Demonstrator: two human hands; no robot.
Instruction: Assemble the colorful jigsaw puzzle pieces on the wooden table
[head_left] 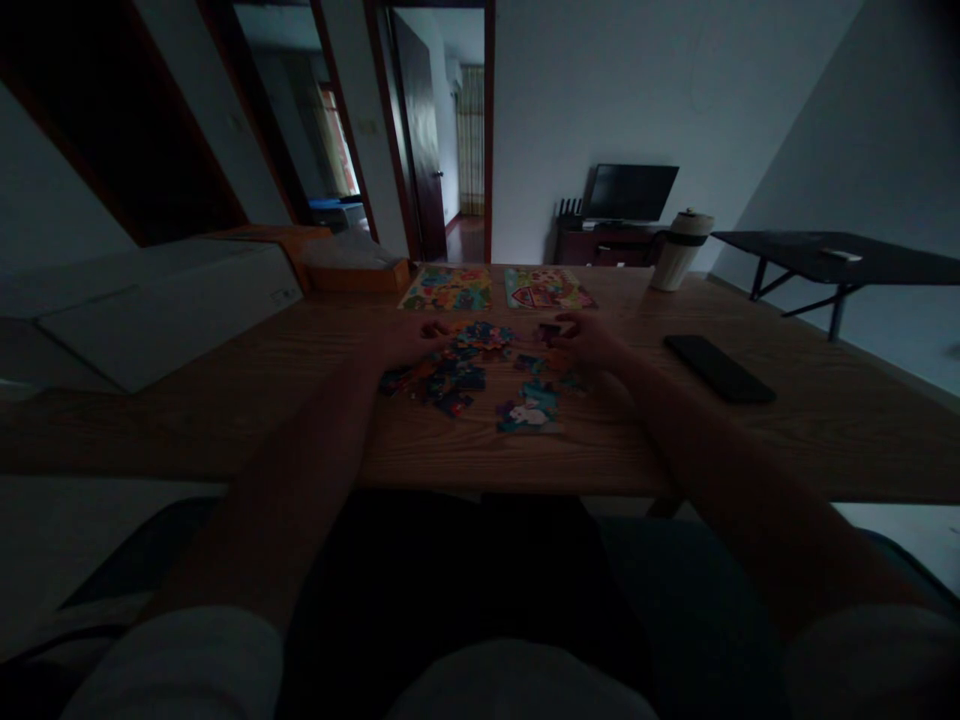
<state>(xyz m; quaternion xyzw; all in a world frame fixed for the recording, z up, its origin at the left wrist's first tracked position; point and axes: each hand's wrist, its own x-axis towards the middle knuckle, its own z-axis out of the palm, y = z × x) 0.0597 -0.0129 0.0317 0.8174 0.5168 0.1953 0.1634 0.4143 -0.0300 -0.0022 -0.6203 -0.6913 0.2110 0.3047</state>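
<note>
Loose jigsaw puzzle pieces (470,377) lie in a dark, colourful pile on the wooden table. At the pile's left side is my left hand (407,340), its fingers curled in; what they hold, if anything, is too dim to make out. My right hand (590,340) pinches a dark puzzle piece (549,331) between thumb and finger, just over the tabletop. Below it to the left, a few joined pieces (529,411) show a white figure on teal. More scattered pieces (530,363) lie between the hands.
Two colourful picture sheets (450,288) (550,290) lie beyond the pile. A black phone (718,369) rests on the table (300,420) at right, with a pale tumbler (681,250) farther back. A white box (172,300) and an orange open box (356,277) stand left.
</note>
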